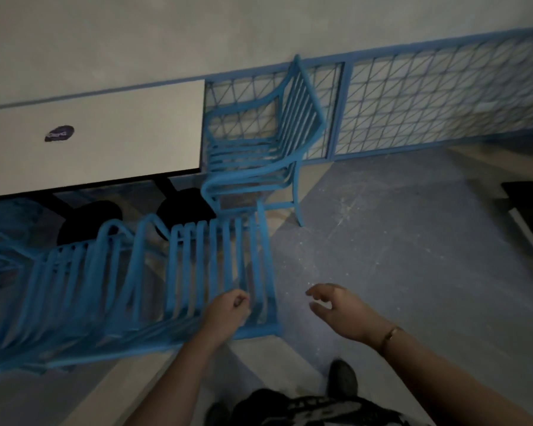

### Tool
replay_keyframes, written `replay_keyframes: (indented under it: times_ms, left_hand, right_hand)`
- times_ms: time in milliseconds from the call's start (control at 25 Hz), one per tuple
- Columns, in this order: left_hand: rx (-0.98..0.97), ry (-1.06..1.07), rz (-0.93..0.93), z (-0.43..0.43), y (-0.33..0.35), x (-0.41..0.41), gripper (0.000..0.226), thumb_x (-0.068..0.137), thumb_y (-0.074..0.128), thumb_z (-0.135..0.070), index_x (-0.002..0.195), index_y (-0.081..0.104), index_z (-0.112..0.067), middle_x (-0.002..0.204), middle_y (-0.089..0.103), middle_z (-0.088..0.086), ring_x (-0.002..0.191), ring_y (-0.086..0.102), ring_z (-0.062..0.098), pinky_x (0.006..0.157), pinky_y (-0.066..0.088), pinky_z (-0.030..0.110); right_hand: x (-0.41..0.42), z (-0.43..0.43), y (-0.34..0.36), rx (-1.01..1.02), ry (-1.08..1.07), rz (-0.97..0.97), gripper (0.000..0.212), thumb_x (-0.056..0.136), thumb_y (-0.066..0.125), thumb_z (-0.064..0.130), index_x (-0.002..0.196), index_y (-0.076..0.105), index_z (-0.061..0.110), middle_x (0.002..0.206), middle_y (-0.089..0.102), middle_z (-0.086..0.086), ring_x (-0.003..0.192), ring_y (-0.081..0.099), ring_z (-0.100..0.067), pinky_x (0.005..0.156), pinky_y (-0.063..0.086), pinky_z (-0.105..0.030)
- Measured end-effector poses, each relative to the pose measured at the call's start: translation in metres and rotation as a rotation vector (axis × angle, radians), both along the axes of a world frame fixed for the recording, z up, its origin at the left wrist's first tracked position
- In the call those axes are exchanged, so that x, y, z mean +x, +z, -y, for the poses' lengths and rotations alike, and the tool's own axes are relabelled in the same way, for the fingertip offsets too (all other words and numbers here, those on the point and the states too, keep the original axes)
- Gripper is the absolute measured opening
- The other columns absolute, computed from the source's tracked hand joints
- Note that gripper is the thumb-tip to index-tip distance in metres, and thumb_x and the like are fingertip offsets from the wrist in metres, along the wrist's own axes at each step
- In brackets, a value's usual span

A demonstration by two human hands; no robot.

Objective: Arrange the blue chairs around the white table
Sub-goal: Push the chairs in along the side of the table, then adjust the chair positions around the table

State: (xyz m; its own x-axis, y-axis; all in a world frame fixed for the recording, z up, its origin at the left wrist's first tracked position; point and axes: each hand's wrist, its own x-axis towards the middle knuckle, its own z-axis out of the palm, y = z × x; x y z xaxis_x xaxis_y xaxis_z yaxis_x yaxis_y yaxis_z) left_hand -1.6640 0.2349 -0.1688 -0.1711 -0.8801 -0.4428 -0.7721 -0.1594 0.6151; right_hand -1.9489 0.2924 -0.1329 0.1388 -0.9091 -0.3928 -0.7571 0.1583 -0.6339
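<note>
A white table (pixel 111 142) stands at the upper left on dark round bases. One blue slatted chair (pixel 259 149) sits at the table's right end, its back toward a blue fence. A second blue chair (pixel 210 272) stands along the table's near side, back toward me. Left of it is a third blue chair (pixel 68 290), blurred. My left hand (pixel 228 310) is at the second chair's back near its right corner, fingers curled; whether it holds a slat is unclear. My right hand (pixel 336 309) hovers over the floor right of that chair, fingers loosely bent, holding nothing.
A blue mesh fence (pixel 428 99) runs along the far side. A dark sticker (pixel 59 133) lies on the tabletop. A dark object (pixel 530 210) sits at the right edge. Grey-blue floor (pixel 382 241) spreads to the right. My shoe (pixel 342 379) shows below.
</note>
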Motion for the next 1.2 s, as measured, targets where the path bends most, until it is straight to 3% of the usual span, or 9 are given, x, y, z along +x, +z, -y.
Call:
replay_keyframes:
  times_ms: [160,360,480,600,720,840,920,1000,1200]
  left_hand:
    - [-0.010,0.072,-0.071,-0.001,0.006,-0.038,0.014,0.095,0.063,-0.019,0.083,0.067,-0.023,0.076,0.068,-0.006,0.071,0.061,0.004,0.066,0.044,0.021]
    - [0.004,0.079,-0.095,0.043,0.029,-0.135,0.016,0.098,0.057,-0.030,0.095,0.070,-0.020,0.088,0.071,-0.004,0.084,0.065,0.009,0.077,0.050,0.030]
    - [-0.037,0.072,-0.102,0.085,0.035,-0.160,0.017,0.100,0.055,-0.032,0.094,0.068,-0.022,0.083,0.067,-0.009,0.079,0.062,0.005,0.067,0.046,0.023]
    - [-0.033,0.098,-0.066,0.137,0.025,-0.182,0.015,0.099,0.055,-0.030,0.089,0.064,-0.024,0.075,0.062,-0.009,0.072,0.058,0.002,0.062,0.042,0.020]
    - [0.057,0.111,-0.001,0.211,0.005,-0.194,0.016,0.096,0.054,-0.027,0.091,0.064,-0.015,0.089,0.069,0.002,0.087,0.065,0.018,0.080,0.052,0.037]
    - [0.179,0.023,0.039,0.292,0.008,-0.215,0.016,0.096,0.052,-0.023,0.098,0.065,-0.015,0.103,0.068,0.004,0.100,0.062,0.023,0.082,0.046,0.028]
    - [0.222,-0.008,0.002,0.338,0.023,-0.233,0.014,0.097,0.051,-0.023,0.099,0.064,-0.020,0.109,0.068,0.005,0.103,0.062,0.023,0.080,0.043,0.028]
    - [0.174,0.016,-0.021,0.390,0.039,-0.253,0.019,0.097,0.050,-0.028,0.105,0.064,-0.018,0.114,0.067,0.006,0.106,0.062,0.024,0.088,0.048,0.033]
    - [0.137,-0.002,-0.004,0.482,0.065,-0.284,0.026,0.094,0.053,-0.037,0.114,0.064,-0.023,0.120,0.065,0.003,0.110,0.060,0.022,0.092,0.047,0.034]
  right_hand:
    - [-0.029,0.013,0.015,0.017,-0.156,0.044,0.026,0.100,0.056,0.034,0.124,0.061,0.028,0.111,0.064,0.003,0.098,0.061,-0.013,0.081,0.044,-0.021]
    - [-0.092,0.061,0.027,0.013,-0.188,0.093,0.021,0.100,0.056,0.032,0.119,0.063,0.028,0.095,0.067,0.004,0.083,0.062,-0.006,0.064,0.044,-0.010]
    - [-0.109,0.107,0.037,-0.006,-0.154,0.106,0.020,0.100,0.056,0.031,0.118,0.063,0.028,0.094,0.069,0.002,0.084,0.064,-0.008,0.069,0.048,-0.015]
    - [-0.134,0.179,0.040,-0.003,-0.159,0.117,0.018,0.101,0.056,0.030,0.117,0.063,0.027,0.093,0.070,-0.005,0.085,0.066,-0.016,0.077,0.053,-0.030]
    - [-0.151,0.260,0.033,0.017,-0.157,0.091,0.017,0.101,0.055,0.031,0.116,0.062,0.027,0.099,0.070,-0.005,0.090,0.067,-0.018,0.079,0.052,-0.029]
    - [-0.172,0.339,0.033,0.070,-0.069,0.015,0.020,0.100,0.056,0.031,0.119,0.062,0.025,0.106,0.067,-0.001,0.089,0.064,-0.013,0.073,0.049,-0.020]
    - [-0.187,0.386,0.040,0.043,0.022,-0.109,0.029,0.100,0.055,0.034,0.126,0.061,0.025,0.113,0.063,-0.001,0.097,0.062,-0.016,0.083,0.048,-0.024]
    - [-0.201,0.435,0.049,-0.066,0.090,-0.237,0.033,0.099,0.053,0.036,0.130,0.059,0.025,0.118,0.060,-0.003,0.105,0.060,-0.021,0.091,0.046,-0.029]
    - [-0.221,0.514,0.050,-0.138,0.081,-0.208,0.034,0.098,0.056,0.034,0.129,0.060,0.022,0.118,0.058,-0.006,0.108,0.059,-0.023,0.093,0.045,-0.030]
